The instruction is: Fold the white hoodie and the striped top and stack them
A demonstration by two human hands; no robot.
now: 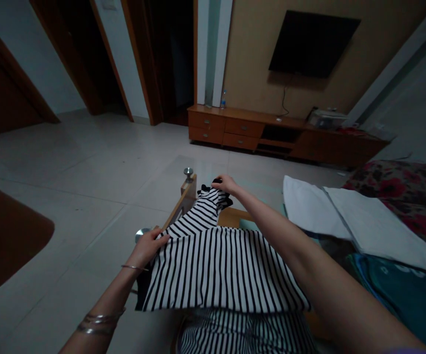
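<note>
A black-and-white striped shirt (220, 268) lies spread in front of me, its lower edge hanging toward my lap. My left hand (148, 248) pinches the shirt at its left side, where the sleeve folds away from the body part. Farther off, my right hand (226, 184) grips the dark-trimmed end of the sleeve (201, 211). That sleeve angles away from me, across the table's corner. Bracelets circle the left wrist. Below the shirt, more striped cloth (242, 332) covers my lap.
Under the shirt is a glass-and-wood table (233, 216) with metal knobs (188, 172). Folded white cloths (364, 216) and a teal cloth (405, 295) lie to the right, beside a floral-covered seat (405, 196). A wooden TV cabinet (242, 132) lines the far wall; a brown rounded furniture edge (10, 236) is left.
</note>
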